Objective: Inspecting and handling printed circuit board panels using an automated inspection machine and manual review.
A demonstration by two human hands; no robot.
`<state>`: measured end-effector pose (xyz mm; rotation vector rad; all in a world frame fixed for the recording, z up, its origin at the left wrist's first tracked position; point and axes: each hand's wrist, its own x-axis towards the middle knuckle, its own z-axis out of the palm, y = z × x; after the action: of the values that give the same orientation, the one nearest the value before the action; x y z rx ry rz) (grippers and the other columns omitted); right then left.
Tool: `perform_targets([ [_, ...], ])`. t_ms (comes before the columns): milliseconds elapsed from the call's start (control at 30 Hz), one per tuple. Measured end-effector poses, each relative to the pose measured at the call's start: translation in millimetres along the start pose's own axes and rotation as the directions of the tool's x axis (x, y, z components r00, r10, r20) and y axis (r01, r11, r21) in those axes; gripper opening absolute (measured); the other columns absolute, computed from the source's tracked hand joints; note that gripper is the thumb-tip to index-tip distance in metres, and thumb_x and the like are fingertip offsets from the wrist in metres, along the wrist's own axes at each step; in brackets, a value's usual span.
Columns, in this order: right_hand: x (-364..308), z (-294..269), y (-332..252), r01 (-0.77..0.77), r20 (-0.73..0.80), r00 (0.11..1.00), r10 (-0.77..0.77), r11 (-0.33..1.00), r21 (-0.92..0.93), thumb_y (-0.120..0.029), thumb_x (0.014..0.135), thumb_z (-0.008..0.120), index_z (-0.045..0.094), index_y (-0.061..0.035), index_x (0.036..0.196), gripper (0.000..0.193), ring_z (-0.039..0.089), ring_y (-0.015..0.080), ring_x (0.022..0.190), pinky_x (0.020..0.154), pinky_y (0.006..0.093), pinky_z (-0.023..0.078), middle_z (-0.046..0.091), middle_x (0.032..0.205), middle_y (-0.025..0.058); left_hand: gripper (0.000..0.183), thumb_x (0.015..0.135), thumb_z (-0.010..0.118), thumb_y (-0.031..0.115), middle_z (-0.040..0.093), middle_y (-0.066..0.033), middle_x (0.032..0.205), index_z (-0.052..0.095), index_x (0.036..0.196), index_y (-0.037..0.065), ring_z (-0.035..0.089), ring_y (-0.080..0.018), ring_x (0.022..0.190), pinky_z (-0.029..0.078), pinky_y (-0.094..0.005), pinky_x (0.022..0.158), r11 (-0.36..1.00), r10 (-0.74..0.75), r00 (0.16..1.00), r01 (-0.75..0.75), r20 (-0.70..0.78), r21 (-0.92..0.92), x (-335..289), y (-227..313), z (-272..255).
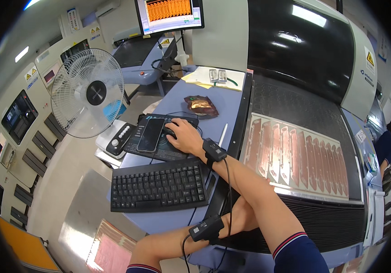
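My right hand (185, 136) rests over a black computer mouse (170, 131) on a dark mouse pad (166, 154), its fingers curved around it. A dark-screened smartphone (151, 134) lies on the pad just left of that hand. Nearer to me sits a black keyboard (159, 185). My left arm crosses beneath my right forearm, and my left hand (248, 214) is mostly hidden there. Only a fingertip of it shows, at the near edge of a panel (300, 157) with rows of long copper-coloured strips. That panel lies on the machine's black bed (291, 109).
A monitor (170, 16) shows an orange image of strips. A white fan (88, 93) stands at the left. On the blue table (170, 98) are a dark pouch (201, 105), a white pen (223, 134), papers and green-handled cutters. Another person's sleeve (384, 148) shows far right.
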<state>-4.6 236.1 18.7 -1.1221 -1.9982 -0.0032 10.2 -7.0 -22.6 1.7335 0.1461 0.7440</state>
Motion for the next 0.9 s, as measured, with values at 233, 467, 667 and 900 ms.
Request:
perform_targets([
  [233, 3, 4, -2, 0.015, 0.016, 1.0, -0.015, 1.0, 0.002, -0.022, 0.086, 0.068, 0.064, -0.0088, 0.121, 0.037, 0.056, 0.0357, 0.119, 0.101, 0.0437, 0.048, 0.058, 0.129, 0.0158, 0.068, 0.094, 0.051, 0.028, 0.031, -0.038, 0.153, 0.036, 0.146, -0.012, 0.028, -0.05, 0.145, 0.02, -0.0555, 0.121, 0.512, 0.178, 0.971, -0.229, 0.159, 0.828, 1, 19, -14],
  [467, 5, 3, -1, 0.098, -0.105, 0.99, -0.098, 0.995, -0.007, -0.019, 0.086, 0.067, 0.063, -0.008, 0.118, 0.034, 0.056, 0.0358, 0.117, 0.1, 0.0439, 0.049, 0.06, 0.124, 0.0157, 0.072, 0.093, 0.056, 0.036, 0.03, -0.0321, 0.156, 0.038, 0.148, -0.007, 0.025, -0.046, 0.148, 0.022, -0.0557, 0.12, 0.635, 0.133, 0.975, -0.223, 0.179, 0.739, -13, 61, -27],
  [667, 4, 6, 0, 0.09, -0.106, 0.99, -0.091, 0.996, -0.017, -0.018, 0.085, 0.066, 0.062, -0.0067, 0.118, 0.035, 0.056, 0.0365, 0.116, 0.1, 0.0447, 0.048, 0.059, 0.123, 0.0173, 0.051, 0.088, 0.068, 0.022, 0.049, -0.0281, 0.141, 0.055, 0.131, -0.002, 0.041, -0.042, 0.139, 0.039, -0.0525, 0.11, 0.523, -0.094, 0.979, -0.107, 0.182, 0.846, -88, 143, -29],
  [900, -2, 14, 8, 0.03, -0.068, 0.997, -0.031, 0.999, -0.01, -0.018, 0.08, 0.066, 0.064, -0.006, 0.119, 0.041, 0.058, 0.0351, 0.114, 0.098, 0.0452, 0.05, 0.06, 0.122, 0.0161, 0.056, 0.086, 0.07, 0.017, 0.043, -0.019, 0.153, 0.055, 0.139, 0.007, 0.035, -0.0399, 0.145, 0.029, -0.0483, 0.12, 0.47, -0.277, 0.953, 0.249, -0.127, 0.847, -202, 142, -38],
])
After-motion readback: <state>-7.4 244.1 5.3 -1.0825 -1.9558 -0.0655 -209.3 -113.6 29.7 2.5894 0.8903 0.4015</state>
